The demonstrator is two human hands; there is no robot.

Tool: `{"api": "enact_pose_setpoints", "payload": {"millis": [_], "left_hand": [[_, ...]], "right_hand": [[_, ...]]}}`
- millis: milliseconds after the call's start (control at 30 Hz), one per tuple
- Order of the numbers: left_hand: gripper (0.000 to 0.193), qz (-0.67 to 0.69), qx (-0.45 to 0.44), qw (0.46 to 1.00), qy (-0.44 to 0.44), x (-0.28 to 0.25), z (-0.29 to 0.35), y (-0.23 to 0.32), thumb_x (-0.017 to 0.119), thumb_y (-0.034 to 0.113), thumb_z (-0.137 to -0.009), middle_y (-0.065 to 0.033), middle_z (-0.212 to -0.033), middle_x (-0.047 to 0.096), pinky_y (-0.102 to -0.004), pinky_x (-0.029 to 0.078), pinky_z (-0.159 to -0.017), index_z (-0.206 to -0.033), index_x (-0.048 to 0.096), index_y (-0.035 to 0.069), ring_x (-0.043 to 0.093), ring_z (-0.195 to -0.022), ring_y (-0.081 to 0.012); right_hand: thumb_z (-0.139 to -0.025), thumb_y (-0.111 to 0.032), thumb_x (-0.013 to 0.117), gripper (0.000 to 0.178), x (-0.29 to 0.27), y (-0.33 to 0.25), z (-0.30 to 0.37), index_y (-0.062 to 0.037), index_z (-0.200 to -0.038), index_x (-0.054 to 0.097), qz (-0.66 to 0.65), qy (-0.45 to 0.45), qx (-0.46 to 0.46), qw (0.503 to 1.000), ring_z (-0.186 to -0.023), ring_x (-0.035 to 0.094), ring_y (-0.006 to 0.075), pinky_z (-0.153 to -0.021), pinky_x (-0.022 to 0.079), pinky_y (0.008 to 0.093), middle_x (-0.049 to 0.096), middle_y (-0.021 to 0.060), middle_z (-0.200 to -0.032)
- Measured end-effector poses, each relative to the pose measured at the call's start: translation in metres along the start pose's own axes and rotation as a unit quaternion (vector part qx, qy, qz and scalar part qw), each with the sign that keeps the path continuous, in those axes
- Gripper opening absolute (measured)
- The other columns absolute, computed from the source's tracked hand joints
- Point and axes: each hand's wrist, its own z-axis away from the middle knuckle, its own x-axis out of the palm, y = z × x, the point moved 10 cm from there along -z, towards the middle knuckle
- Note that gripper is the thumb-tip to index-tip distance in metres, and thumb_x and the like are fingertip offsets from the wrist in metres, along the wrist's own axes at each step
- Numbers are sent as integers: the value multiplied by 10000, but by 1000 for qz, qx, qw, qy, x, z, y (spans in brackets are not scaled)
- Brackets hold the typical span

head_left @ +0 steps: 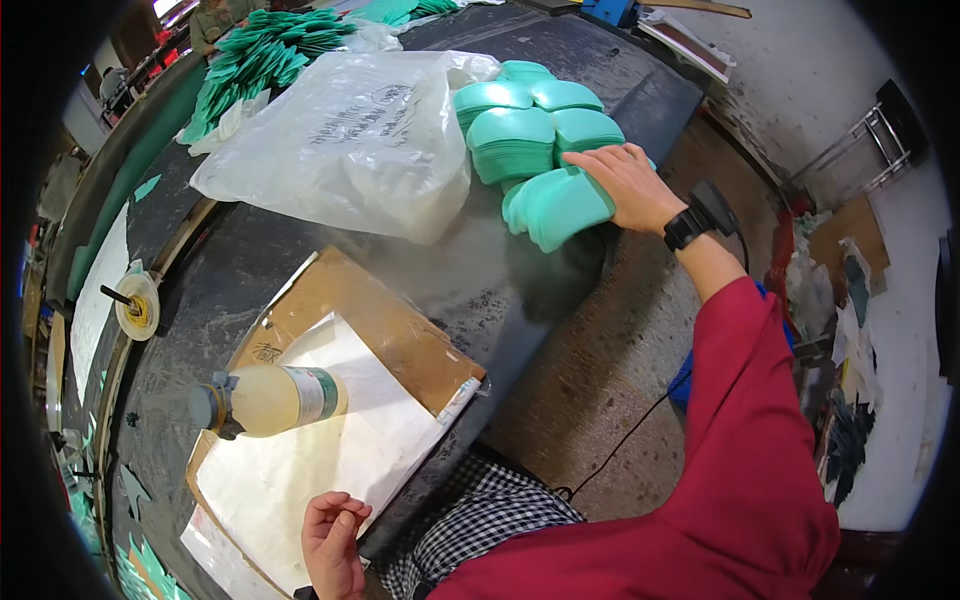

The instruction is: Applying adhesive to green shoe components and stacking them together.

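My right hand (632, 186) grips the outer side of a stack of thin green foam pads (560, 207), its fingers lying over the top edge. The thumb is hidden from view. This stack leans at the front of several neat piles of the same pads (510, 140), close to the table's right edge. Low in the view, my left hand (335, 540) hovers by the near edge of a white paper sheet (340, 455). Its fingers are curled in towards the thumb, and nothing shows between them.
A large translucent plastic bag (350, 140) lies left of the pads on the dark table (450, 285). A bottle of yellowish liquid (275, 400) lies on the paper, over brown cardboard (370, 320). A round tape roll (138, 306) sits farther left; loose green pieces (265, 50) heap behind.
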Motion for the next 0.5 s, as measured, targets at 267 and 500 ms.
{"api": "enact_pose_setpoints", "payload": {"millis": [267, 500], "left_hand": [[199, 48, -68, 993, -83, 61, -4, -28, 696, 72, -949, -107, -1011, 695, -383, 543, -925, -1127, 633, 9, 682, -947, -227], [221, 54, -189, 961, -194, 136, -27, -59, 704, 88, -962, -109, -1066, 698, -377, 551, -976, -1161, 643, 16, 686, -1021, -228]], "right_hand": [[-734, -222, 824, 561, 13, 16, -23, -144, -1253, 625, -13, -30, 24, 999, -1137, 628, 302, -976, 487, 446, 685, 80, -1156], [-699, -291, 848, 613, -17, 22, -41, -139, -1241, 607, -45, -39, 87, 994, -1119, 634, 357, -936, 530, 481, 675, 119, -1150]]}}
